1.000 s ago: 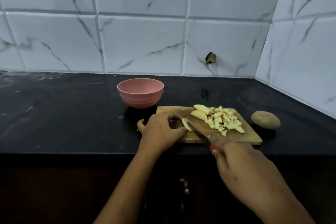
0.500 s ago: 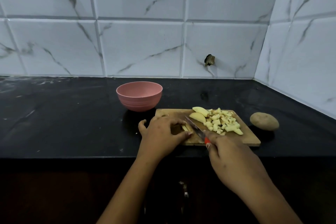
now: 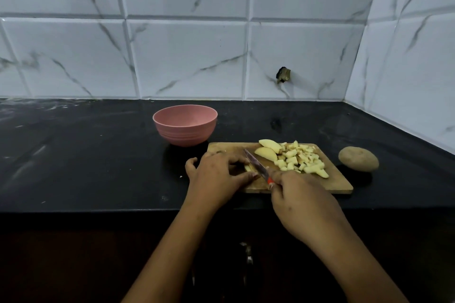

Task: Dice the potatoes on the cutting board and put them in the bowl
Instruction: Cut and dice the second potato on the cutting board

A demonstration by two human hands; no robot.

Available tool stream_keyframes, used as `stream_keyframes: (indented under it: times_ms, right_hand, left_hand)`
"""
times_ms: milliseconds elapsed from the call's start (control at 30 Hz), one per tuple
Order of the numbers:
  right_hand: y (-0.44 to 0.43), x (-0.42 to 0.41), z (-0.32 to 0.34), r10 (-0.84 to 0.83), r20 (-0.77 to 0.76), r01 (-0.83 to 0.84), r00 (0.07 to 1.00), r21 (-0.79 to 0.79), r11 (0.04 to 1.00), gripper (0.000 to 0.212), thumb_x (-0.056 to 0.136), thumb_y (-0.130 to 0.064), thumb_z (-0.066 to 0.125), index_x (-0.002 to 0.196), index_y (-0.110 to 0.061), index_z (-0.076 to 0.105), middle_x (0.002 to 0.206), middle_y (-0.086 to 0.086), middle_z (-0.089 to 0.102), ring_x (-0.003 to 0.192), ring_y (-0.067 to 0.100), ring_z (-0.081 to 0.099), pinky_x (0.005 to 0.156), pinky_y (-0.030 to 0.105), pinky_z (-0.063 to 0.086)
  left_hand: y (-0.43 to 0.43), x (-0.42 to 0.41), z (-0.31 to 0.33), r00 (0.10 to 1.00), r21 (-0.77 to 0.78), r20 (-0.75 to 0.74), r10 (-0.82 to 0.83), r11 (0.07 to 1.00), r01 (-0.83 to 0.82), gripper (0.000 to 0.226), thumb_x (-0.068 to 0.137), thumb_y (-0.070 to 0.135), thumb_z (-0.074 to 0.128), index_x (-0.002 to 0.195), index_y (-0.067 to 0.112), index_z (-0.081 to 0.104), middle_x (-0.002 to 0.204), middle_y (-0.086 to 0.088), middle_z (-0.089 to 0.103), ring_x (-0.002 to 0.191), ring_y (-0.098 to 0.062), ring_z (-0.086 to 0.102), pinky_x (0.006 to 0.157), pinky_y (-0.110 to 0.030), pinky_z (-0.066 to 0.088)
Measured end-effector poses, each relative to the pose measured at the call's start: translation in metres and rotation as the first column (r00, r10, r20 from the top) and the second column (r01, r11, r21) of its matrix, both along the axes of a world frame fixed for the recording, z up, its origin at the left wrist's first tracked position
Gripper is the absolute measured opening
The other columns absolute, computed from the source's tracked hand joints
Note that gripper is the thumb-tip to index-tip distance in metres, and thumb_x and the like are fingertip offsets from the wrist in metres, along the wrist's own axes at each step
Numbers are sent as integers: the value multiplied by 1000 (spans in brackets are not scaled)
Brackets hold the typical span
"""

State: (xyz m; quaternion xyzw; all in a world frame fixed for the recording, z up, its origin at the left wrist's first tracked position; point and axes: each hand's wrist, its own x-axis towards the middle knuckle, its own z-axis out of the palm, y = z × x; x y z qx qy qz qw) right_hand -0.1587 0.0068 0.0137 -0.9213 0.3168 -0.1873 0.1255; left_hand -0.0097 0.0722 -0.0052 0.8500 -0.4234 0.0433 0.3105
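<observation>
Left hand (image 3: pixel 216 177) fingers curl over a potato wedge (image 3: pixel 248 168) on the cutting board (image 3: pixel 337 182). Right hand (image 3: pixel 305 204) fingers grip the knife (image 3: pixel 256 164), its blade against the wedge.

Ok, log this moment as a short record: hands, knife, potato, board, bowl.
left hand: holds a potato piece down on the cutting board
right hand: grips the knife by its red handle
knife: blade angled across the board, at the held piece, close to the left hand
diced pile: on the board's right half
wedges: two uncut, at the board's far edge beside the pile
whole potato: unpeeled, on the counter right of the board
bowl: pink, behind the board's left corner; no potato seen in it
</observation>
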Motion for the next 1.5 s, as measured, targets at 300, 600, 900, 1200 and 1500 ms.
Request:
stream_keyframes:
  times_ms: [300, 600, 900, 1200, 1500]
  right_hand:
    - [6, 26, 7, -24, -186, 0, 982, -129, 992, 37, 97, -16, 46, 134, -23, 48, 99, 0, 59, 76, 13, 50, 59, 25, 39]
    - [16, -22, -1, 8, -106, -16, 994, -80, 997, 43, 100, -25, 42, 141, -33, 35, 116, -6, 58, 89, 10, 58, 61, 23, 42]
    - [4, -40, 3, -4, 21, 5, 1000, -31, 1000, 32, 101, -33, 37, 130, -39, 50, 85, -12, 54, 69, 5, 54, 53, 21, 39]
    - [-1, -50, 9, -47, 25, 44, 999, 82, 996, 29, 101, -33, 39, 124, -32, 57, 94, -12, 58, 70, 5, 57, 57, 20, 45]
    - [-8, -58, 9, -40, 34, 35, 999, 149, 988, 29, 101, -32, 39, 126, -30, 55, 88, -12, 58, 69, 5, 57, 58, 19, 45]
  left_hand:
    - [2, -3, 1, 1000, -37, -20, 22, 999, -23, 24, 83, 56, 60, 104, 46, 65, 114, 20, 60, 121, -6, 40, 105, -41, 21]
    - [3, -6, -1, 999, -53, -12, 33, 998, -34, 27, 83, 54, 59, 108, 43, 62, 113, 18, 60, 118, -7, 43, 105, -40, 19]
    - [4, -8, 0, 998, -25, 46, 30, 999, -29, 26, 91, 49, 49, 115, 47, 59, 114, 17, 60, 118, -8, 44, 107, -43, 19]
    - [-9, 6, 7, 992, 37, 77, 95, 994, -99, 26, 92, 41, 54, 117, 40, 59, 117, 16, 62, 119, -9, 47, 106, -41, 22]
    - [-32, 32, 18, 995, 144, 83, -50, 989, 38, 31, 97, 20, 47, 115, 40, 62, 125, 16, 60, 120, -11, 48, 86, -31, 25]
